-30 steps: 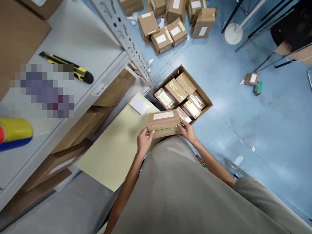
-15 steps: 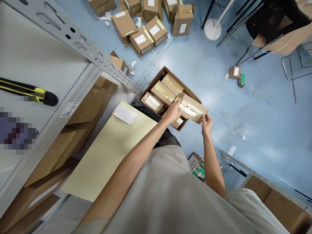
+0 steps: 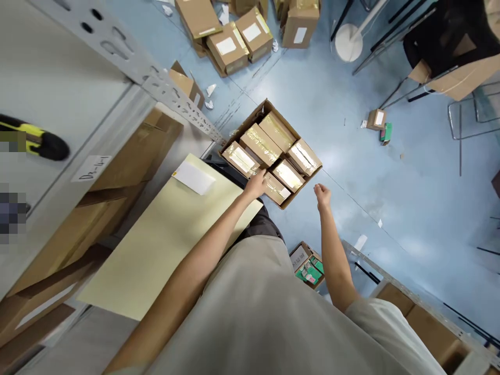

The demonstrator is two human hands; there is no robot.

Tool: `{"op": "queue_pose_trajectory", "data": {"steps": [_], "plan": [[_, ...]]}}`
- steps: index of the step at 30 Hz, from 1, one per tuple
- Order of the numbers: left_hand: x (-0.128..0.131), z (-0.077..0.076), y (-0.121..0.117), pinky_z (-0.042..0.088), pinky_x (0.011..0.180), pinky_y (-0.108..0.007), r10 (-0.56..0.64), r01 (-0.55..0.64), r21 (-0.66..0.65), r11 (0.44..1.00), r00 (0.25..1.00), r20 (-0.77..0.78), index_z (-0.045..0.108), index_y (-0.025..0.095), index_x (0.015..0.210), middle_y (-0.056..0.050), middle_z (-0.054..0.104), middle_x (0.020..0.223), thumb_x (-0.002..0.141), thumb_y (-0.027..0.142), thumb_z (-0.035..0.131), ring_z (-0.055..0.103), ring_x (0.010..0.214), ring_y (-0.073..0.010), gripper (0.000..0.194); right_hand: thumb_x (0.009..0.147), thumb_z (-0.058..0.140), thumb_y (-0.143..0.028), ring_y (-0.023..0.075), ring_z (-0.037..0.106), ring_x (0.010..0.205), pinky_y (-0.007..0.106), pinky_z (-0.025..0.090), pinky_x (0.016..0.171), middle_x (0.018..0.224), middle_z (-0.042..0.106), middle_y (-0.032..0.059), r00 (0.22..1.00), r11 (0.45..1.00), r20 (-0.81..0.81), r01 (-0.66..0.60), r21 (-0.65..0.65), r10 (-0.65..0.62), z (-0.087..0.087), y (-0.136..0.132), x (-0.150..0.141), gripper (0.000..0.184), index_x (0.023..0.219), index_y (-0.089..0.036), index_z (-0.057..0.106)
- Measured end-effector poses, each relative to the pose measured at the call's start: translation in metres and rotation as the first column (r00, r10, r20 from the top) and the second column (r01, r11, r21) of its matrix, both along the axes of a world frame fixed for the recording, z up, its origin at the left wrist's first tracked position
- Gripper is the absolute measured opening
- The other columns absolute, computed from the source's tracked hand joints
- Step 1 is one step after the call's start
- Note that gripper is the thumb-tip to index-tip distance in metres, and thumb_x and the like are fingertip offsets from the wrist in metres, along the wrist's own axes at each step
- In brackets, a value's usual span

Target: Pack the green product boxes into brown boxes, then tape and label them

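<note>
A larger open carton (image 3: 270, 102) stands on the floor, packed with several small taped brown boxes. My left hand (image 3: 255, 185) is at the carton's near left side, over the boxes, with fingers pointing down and partly hidden; I see nothing held in it. At the carton's right end lies a taped box (image 3: 304, 157) with a white label. My right hand (image 3: 323, 196) hovers to the right of the carton, apart from it, fingers curled together with nothing in them.
To the left is a pale yellow board (image 3: 156, 245) bearing a white label sheet (image 3: 194, 177). A metal shelf post (image 3: 156, 83) rises beside the carton. A yellow-black utility knife (image 3: 42, 140) lies on the shelf. Boxes (image 3: 228, 49) and a chair (image 3: 449, 47) stand farther off.
The taped box went from both hands in front of me into the carton's right end and was let go. My right hand has drawn back slightly; my left moved down and left.
</note>
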State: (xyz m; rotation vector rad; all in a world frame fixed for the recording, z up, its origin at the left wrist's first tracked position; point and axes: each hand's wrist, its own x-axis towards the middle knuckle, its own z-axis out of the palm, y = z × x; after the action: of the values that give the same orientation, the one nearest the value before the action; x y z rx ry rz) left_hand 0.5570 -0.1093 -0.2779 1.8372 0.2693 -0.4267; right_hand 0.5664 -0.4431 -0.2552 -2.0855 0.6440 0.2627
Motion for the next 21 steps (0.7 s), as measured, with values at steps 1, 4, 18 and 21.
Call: {"op": "queue_pose_trajectory", "data": {"steps": [1, 4, 18, 21], "plan": [[-0.025, 0.005, 0.014, 0.055, 0.124, -0.052, 0.051, -0.051, 0.006, 0.999, 0.998, -0.043, 0.079, 0.019, 0.129, -0.017, 0.084, 0.131, 0.097, 0.022, 0.069, 0.077, 0.13, -0.0348, 0.034, 0.087, 0.061, -0.073, 0.026, 0.072, 0.093, 0.045, 0.063, 0.09, 0.083, 0.075, 0.0095, 0.999, 1.0, -0.03, -0.022, 0.011, 0.023, 0.0, 0.013, -0.007, 0.06, 0.101, -0.015, 0.073], [-0.102, 0.024, 0.049, 0.054, 0.127, -0.053, 0.267, -0.267, 0.017, 0.964, 0.952, -0.152, 0.081, 0.02, 0.124, -0.016, 0.082, 0.139, 0.095, 0.023, 0.069, 0.077, 0.134, -0.0343, 0.032, 0.08, 0.066, -0.08, 0.0284, 0.075, 0.092, 0.047, 0.064, 0.092, 0.085, 0.08, 0.0111, 0.982, 0.985, -0.104, -0.15, 0.09, 0.159, 0.002, 0.066, -0.026, 0.064, 0.095, -0.018, 0.074], [-0.473, 0.108, 0.078, 0.065, 0.107, -0.045, 0.995, -0.983, -0.152, 0.099, 0.101, -0.008, 0.08, 0.022, 0.113, -0.013, 0.086, 0.124, 0.094, 0.043, 0.069, 0.082, 0.113, -0.0278, 0.03, 0.078, 0.081, -0.088, 0.0318, 0.086, 0.093, 0.052, 0.071, 0.095, 0.099, 0.087, 0.0123, 0.215, 0.187, 0.006, -0.865, 0.466, 0.977, 0.061, 0.323, -0.246, 0.069, 0.1, -0.023, 0.079], [-0.558, 0.125, 0.054, 0.066, 0.104, -0.044, 0.991, -0.974, -0.199, -0.111, -0.123, 0.051, 0.082, 0.022, 0.106, -0.012, 0.087, 0.116, 0.093, 0.048, 0.074, 0.082, 0.111, -0.0291, 0.03, 0.081, 0.078, -0.088, 0.0321, 0.086, 0.096, 0.053, 0.072, 0.097, 0.103, 0.087, 0.0127, 0.003, -0.021, 0.049, -0.876, 0.482, 0.999, 0.073, 0.346, -0.337, 0.068, 0.103, -0.024, 0.079]]}}
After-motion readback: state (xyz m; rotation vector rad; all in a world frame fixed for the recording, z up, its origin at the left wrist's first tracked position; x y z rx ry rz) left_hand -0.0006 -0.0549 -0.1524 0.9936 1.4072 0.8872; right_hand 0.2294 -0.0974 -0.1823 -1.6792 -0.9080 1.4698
